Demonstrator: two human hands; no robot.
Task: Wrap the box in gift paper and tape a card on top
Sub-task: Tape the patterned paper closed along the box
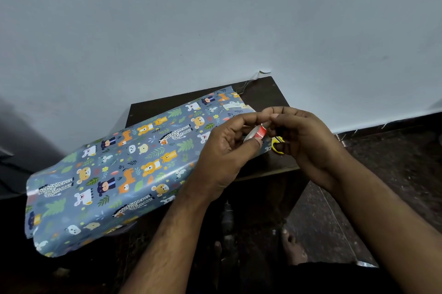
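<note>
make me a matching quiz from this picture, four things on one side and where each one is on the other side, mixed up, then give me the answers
1. tape roll
2. gift paper
3. scissors
4. bare foot

A. on the floor below the table
B. draped over the table and hanging off its left edge
C. gripped by the left hand, the right hand picking at it
D. yellow handle showing under the right hand

Pairs: 1-C, 2-B, 3-D, 4-A

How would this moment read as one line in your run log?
left hand: grips tape roll | right hand: picks at tape | gift paper: on table
</note>
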